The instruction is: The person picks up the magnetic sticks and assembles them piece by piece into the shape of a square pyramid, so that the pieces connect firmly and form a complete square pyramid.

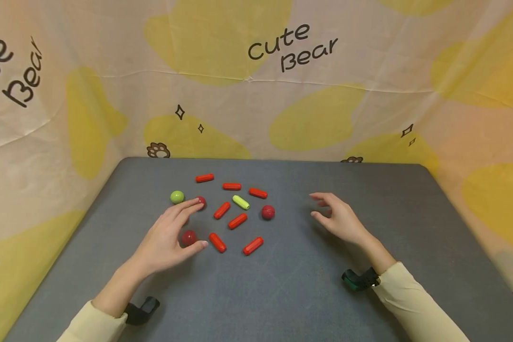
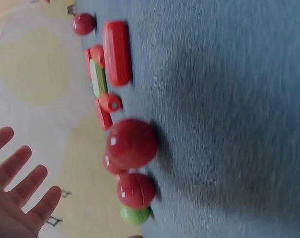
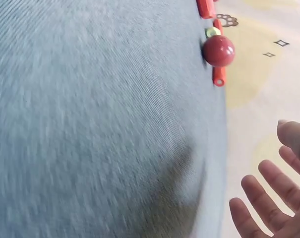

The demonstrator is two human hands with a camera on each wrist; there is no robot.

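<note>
My left hand (image 1: 164, 240) hovers over the left part of the scattered pieces, thumb and fingers spread and nothing held. Below and beside it are a red ball (image 1: 189, 238) near the thumb and another red ball (image 1: 200, 203) overlapped by the fingertips. A green ball (image 1: 177, 197) sits just beyond the fingers. In the left wrist view, a further red ball (image 2: 136, 190) shows beside the large near red ball (image 2: 132, 143); the hand mostly hides it from the head camera. My right hand (image 1: 339, 218) is held above the table's right side, fingers loosely bent, holding nothing. Nearest to it is a red ball (image 1: 268, 212).
Several short red ribbed rods, such as one at the front (image 1: 253, 246) and one at the back (image 1: 204, 178), lie around a yellow-green rod (image 1: 241, 202). The grey table (image 1: 282, 294) ends at a patterned cloth (image 1: 256, 109) behind and at the sides.
</note>
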